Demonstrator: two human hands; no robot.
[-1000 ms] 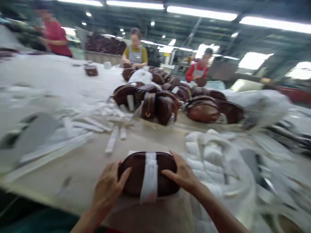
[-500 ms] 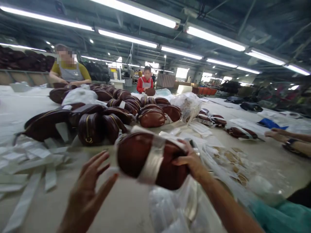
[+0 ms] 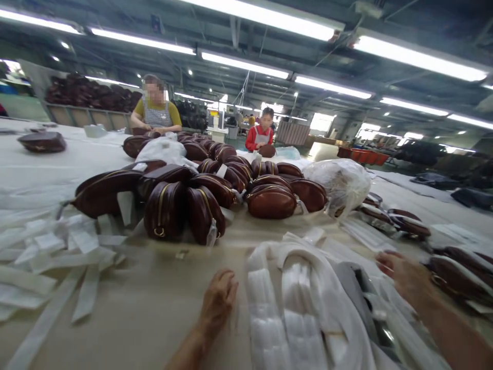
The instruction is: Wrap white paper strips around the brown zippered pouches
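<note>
My left hand (image 3: 220, 295) is over the bare front of the pale table (image 3: 146, 318), its fingers loosely curled together and nothing visible in them. To its right lies a thick bundle of clear plastic sleeves (image 3: 300, 303). My right hand (image 3: 402, 275) is blurred beyond the bundle, left of a dark brown bag (image 3: 460, 272) with a white band; whether it holds anything cannot be made out. Several brown zippered bags, one of them upright (image 3: 165, 210), stand in a cluster ahead of my hands.
White paper strips (image 3: 50, 252) are heaped at the left. A wrapped plastic bundle (image 3: 339, 185) sits behind the cluster at the right. Across the table are a person in a yellow top (image 3: 173, 114) and a person in red (image 3: 251, 137). One bag (image 3: 42, 142) lies far left.
The banded brown bag has left my right hand, which has moved right. My left hand has closed and come nearer the plastic sleeves. The view has turned left.
</note>
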